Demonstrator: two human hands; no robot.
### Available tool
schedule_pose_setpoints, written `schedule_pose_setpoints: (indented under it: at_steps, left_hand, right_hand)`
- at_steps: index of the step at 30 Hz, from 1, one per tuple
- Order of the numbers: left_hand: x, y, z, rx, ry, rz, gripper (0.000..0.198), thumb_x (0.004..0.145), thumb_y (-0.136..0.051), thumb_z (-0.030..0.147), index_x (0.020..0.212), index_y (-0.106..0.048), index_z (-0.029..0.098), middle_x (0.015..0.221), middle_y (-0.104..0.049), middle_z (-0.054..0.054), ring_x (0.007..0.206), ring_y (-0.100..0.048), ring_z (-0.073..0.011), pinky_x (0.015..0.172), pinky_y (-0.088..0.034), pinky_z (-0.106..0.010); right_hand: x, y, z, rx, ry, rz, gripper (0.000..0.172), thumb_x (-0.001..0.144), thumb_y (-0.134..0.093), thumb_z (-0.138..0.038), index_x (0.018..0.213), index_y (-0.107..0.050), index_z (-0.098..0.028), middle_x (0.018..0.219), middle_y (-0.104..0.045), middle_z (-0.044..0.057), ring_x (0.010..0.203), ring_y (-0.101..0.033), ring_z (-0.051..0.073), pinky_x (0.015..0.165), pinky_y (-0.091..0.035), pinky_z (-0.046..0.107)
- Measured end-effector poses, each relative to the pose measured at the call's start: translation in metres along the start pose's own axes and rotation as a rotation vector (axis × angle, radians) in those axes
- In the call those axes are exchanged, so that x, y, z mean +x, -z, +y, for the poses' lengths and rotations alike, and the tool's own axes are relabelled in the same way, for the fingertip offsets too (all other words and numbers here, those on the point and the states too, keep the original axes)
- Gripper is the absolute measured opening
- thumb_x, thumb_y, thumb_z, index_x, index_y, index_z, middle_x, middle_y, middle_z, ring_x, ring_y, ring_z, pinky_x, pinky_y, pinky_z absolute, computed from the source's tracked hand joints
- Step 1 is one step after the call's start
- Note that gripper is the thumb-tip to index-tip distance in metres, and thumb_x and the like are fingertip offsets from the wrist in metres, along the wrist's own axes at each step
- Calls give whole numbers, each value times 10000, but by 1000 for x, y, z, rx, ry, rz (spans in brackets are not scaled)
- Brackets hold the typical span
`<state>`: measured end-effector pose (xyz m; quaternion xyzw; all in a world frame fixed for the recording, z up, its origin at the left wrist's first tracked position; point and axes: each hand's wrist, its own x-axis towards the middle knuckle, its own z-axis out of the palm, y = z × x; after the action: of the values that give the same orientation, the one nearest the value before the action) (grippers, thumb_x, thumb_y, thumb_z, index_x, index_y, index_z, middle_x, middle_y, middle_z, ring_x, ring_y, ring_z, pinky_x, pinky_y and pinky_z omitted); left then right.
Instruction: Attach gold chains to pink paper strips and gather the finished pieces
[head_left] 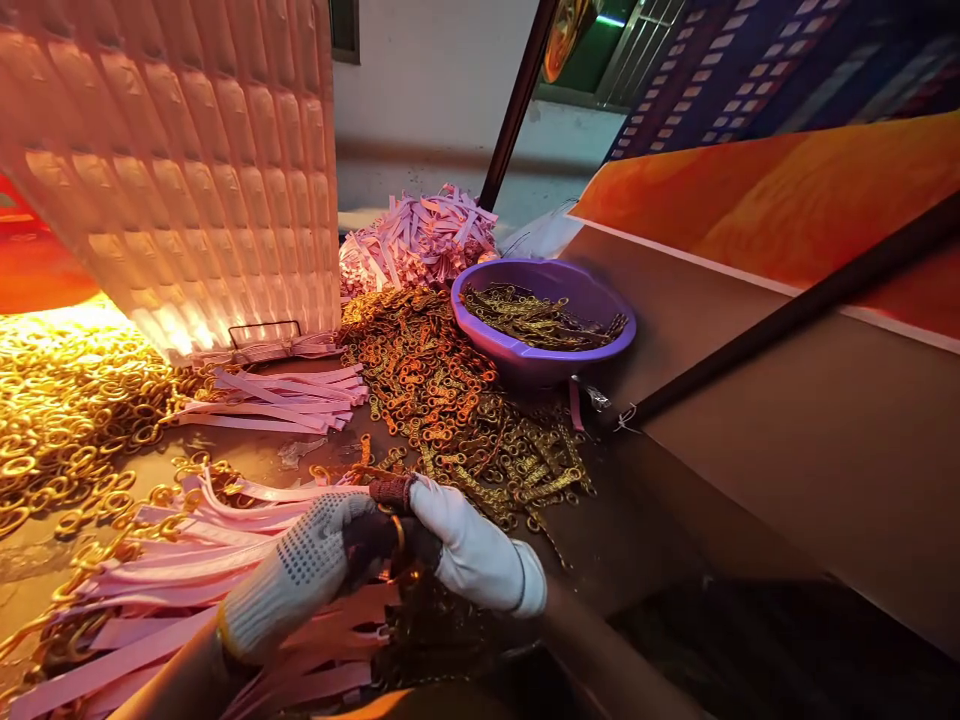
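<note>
Both my hands wear white knit gloves and meet low in the middle. My left hand (300,575) is closed, its fingers pinched around a small gold ring (398,535) with a pink strap. My right hand (469,555) is closed on the same ring from the right. Pink straps (187,560) fitted with gold rings lie fanned out under and left of my hands. Just beyond my fingers spreads a heap of gold clasps and chain pieces (442,400).
A purple bowl (592,305) holding gold chain pieces stands behind the heap. A stack of pink straps (285,400) lies mid-table, more pink strips (420,240) pile at the back. Loose gold rings (67,400) cover the left. A padded pink panel (180,160) leans at left; brown boards (825,450) slope at right.
</note>
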<state>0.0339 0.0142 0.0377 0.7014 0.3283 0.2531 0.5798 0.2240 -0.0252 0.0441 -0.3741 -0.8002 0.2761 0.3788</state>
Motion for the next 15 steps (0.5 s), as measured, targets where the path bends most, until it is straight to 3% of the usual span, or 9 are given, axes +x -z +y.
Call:
schedule_pose_setpoints:
  at_steps: [4, 8, 12, 15]
  left_hand:
    - [1, 1, -9, -115, 117, 33, 358, 908, -560, 461, 724, -624, 161, 602, -551, -9, 531, -397, -110, 485, -307, -226]
    - [-3, -2, -11, -85, 123, 172, 411, 919, -523, 529, 710, -563, 177, 597, -508, 8, 531, -392, -111, 484, -316, -225]
    - [-5, -2, -12, 95, 51, 245, 206, 866, -602, 346, 751, -617, 176, 710, -607, -27, 658, -495, -145, 603, -396, -241]
    - [-5, 1, -6, -66, 119, 284, 205, 825, -617, 339, 708, -567, 179, 671, -555, -7, 602, -462, -121, 557, -379, -224]
  right_hand:
    - [-3, -11, 11, -72, -108, 142, 216, 992, -465, -321, 909, -603, -178, 821, -618, 38, 727, -549, 146, 707, -455, 247]
    - [-4, -10, 12, -296, -115, 105, 90, 902, -534, -245, 856, -582, -183, 775, -597, 28, 685, -508, 155, 632, -352, 261]
    - [5, -11, 5, -394, -106, 117, 46, 806, -517, -159, 794, -542, -196, 770, -585, 29, 673, -499, 159, 600, -290, 268]
    - [12, -20, 1, -373, -91, 131, 103, 854, -495, -224, 756, -510, -198, 731, -578, 32, 640, -502, 159, 588, -287, 270]
